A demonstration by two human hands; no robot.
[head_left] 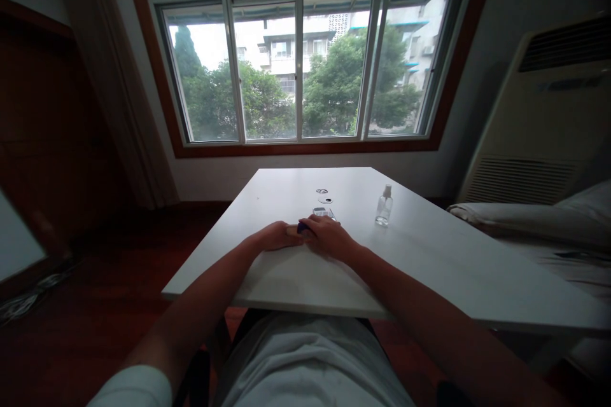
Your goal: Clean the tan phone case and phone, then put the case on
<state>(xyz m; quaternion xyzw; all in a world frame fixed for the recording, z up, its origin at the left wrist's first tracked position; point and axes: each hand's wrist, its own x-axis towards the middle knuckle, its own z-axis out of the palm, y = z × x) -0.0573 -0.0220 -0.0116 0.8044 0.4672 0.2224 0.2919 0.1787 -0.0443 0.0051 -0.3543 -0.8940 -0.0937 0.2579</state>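
Note:
Both my hands meet above the near half of the white table [286,273]. My left hand [274,235] is closed around a small light-tan piece [291,229], too covered by fingers to name. My right hand [328,236] is curled over a small dark-blue item [302,227], which touches or nearly touches the tan piece. Just beyond the right fingers lies a flat, pale item with grey patches [323,211], partly hidden by that hand. Farther back are two small flat oval-looking pieces, a dark-patterned one [322,191] and a pale one with a dark spot [326,200].
A clear spray bottle [383,208] with some liquid stands upright to the right of my hands. Past the table's far edge is a wide window [298,70]. A pale sofa [520,229] and a tall air conditioner [539,114] are on the right, a curtain [114,89] on the left.

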